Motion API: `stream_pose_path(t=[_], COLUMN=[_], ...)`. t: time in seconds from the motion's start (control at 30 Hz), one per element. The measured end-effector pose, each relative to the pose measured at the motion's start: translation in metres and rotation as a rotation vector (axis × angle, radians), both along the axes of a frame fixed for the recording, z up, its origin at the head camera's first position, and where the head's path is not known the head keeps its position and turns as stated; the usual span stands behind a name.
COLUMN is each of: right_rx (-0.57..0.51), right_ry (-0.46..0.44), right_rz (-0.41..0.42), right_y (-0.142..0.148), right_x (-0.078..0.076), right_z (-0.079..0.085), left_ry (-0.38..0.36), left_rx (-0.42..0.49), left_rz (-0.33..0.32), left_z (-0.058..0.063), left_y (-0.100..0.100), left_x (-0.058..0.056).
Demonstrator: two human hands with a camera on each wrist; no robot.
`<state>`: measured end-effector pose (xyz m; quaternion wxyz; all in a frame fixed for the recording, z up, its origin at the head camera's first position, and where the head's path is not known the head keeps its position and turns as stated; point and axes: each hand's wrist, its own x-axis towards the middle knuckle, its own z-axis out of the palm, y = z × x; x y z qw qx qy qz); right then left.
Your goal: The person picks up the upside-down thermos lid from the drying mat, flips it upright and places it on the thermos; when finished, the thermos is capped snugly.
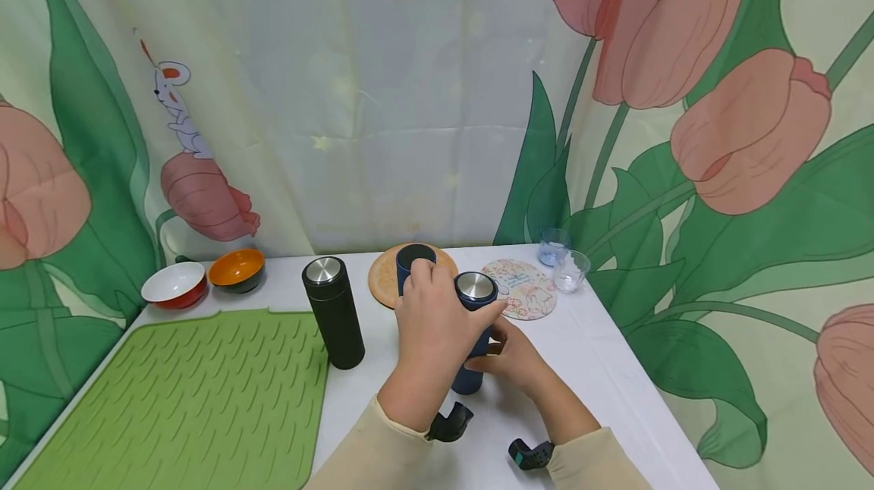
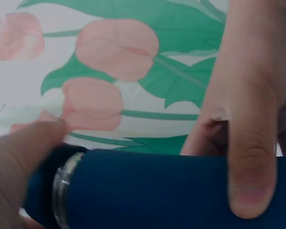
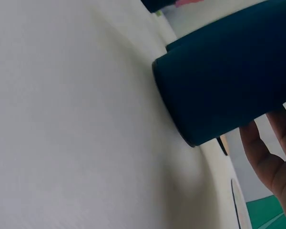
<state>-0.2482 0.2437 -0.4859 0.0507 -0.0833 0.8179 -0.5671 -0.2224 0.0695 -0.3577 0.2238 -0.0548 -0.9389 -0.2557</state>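
Just right of the table's middle stands a dark blue thermos flask (image 1: 467, 381) with a silver-topped lid (image 1: 476, 285). My left hand (image 1: 433, 315) grips the lid from the left, its thumb reaching across the near side. A silver ring (image 2: 62, 188) shows between lid and body in the left wrist view. Lower down, my right hand (image 1: 514, 353) holds the body from the right, and its thumb (image 2: 251, 186) lies along the blue side. The right wrist view shows the flask's lower end (image 3: 214, 81) close over the white tabletop, with fingers (image 3: 260, 152) behind it.
A black thermos flask (image 1: 334, 315) stands left, beside a green ridged mat (image 1: 184, 391). Behind my left hand, a dark cup (image 1: 415, 253) sits on a round wooden board (image 1: 382, 277). Two bowls (image 1: 235, 270), a patterned round mat (image 1: 529, 296) and two clear glasses (image 1: 570, 274) line the back.
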Motion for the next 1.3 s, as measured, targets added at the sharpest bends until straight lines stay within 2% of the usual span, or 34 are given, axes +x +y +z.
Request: stream_pose_path(t=[0.13, 0.27, 0.43, 0.7, 0.77, 0.87, 1.0, 1.13, 1.2, 1.3], right_rx=[0.012, 0.015, 0.004, -0.019, -0.021, -0.013, 0.005, 0.008, 0.001, -0.005], right_ry=[-0.008, -0.008, -0.018, -0.011, -0.018, -0.028, -0.039, -0.044, -0.041, -0.037], right_rz=[-0.011, -0.014, -0.009, 0.019, 0.012, 0.001, -0.02, -0.028, -0.019, -0.009], right_y=[-0.004, -0.006, -0.006, -0.006, -0.006, -0.005, -0.004, -0.003, -0.003, -0.002], right_x=[0.0, -0.001, -0.002, -0.003, -0.002, -0.001, 0.002, 0.003, 0.003, 0.003], right_z=[0.001, 0.002, 0.003, 0.003, 0.003, 0.002, 0.002, 0.003, 0.002, 0.002], left_ry=[-0.016, -0.046, -0.107, -0.308, -0.328, -0.287, -0.185, -0.123, -0.104, -0.1], left_rx=[-0.008, 0.078, 0.171, 0.336, 0.35, 0.312, 0.242, 0.179, 0.151, 0.159], left_rz=[0.005, -0.022, -0.111, -0.288, -0.301, -0.276, -0.202, -0.143, -0.137, -0.172], left_z=[0.001, -0.001, -0.002, 0.0, 0.001, 0.0, -0.001, 0.0, 0.0, 0.0], left_y=[-0.003, -0.009, -0.017, -0.03, -0.031, -0.029, -0.025, -0.02, -0.018, -0.019], left_x=[0.0, -0.001, -0.003, -0.008, -0.008, -0.005, -0.002, -0.001, -0.001, -0.001])
